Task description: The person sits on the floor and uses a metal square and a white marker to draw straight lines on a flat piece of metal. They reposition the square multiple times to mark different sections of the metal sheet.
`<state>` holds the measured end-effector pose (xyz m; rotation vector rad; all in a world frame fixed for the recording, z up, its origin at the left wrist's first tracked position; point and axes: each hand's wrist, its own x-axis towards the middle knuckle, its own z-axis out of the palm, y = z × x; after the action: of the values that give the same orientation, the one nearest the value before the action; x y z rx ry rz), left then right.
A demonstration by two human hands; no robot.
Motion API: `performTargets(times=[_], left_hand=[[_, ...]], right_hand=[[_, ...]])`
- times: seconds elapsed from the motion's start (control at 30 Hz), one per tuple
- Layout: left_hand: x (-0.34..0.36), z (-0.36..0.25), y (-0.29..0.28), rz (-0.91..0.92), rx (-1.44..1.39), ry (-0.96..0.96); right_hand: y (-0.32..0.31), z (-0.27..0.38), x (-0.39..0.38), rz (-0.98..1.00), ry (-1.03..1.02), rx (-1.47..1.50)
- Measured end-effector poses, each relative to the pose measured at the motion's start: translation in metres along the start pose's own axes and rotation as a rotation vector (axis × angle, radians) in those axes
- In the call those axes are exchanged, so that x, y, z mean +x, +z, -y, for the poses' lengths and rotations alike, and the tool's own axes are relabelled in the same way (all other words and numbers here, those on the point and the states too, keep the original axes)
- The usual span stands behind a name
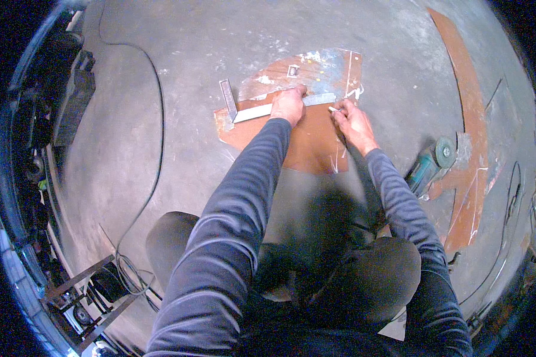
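A rusty, paint-spotted metal sheet (298, 149) with white marked lines lies on the floor in front of me. Across it sits a metal try square (249, 113), its short arm at the left. My left hand (288, 106) grips the long blade near its middle, fingers closed over the far edge. Just beyond the blade's right end, my right hand (354, 127) pinches a small white stick (333, 110), like chalk, over the sheet.
An angle grinder (429, 166) rests right of my arm beside long rusty offcuts (470, 113). A black cable (159, 119) runs along the concrete floor (190, 47) at left. Dark metal pieces (74, 107) and a metal frame (86, 297) line the left side. My knees are below.
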<state>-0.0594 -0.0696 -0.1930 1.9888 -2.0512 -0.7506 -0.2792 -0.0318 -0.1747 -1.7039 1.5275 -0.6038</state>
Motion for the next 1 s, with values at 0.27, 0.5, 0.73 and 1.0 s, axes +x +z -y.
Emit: performTargets(times=[0.27,0.5,0.73,1.0], left_hand=[[-0.002,0.002,0.001,-0.022,0.005,-0.005],[-0.003,-0.002,-0.001,-0.02,-0.006,0.008],[-0.007,-0.004,-0.002,-0.047,-0.007,0.031],[-0.002,-0.014,0.005,-0.015,-0.016,-0.024]], right_hand=[[0.024,-0.001,0.018,0.027,-0.044,-0.085],[0.03,-0.005,0.022,-0.011,-0.085,-0.193],[0.027,0.017,0.02,0.04,-0.043,-0.35],[0.024,0.012,0.052,0.101,-0.169,-0.583]])
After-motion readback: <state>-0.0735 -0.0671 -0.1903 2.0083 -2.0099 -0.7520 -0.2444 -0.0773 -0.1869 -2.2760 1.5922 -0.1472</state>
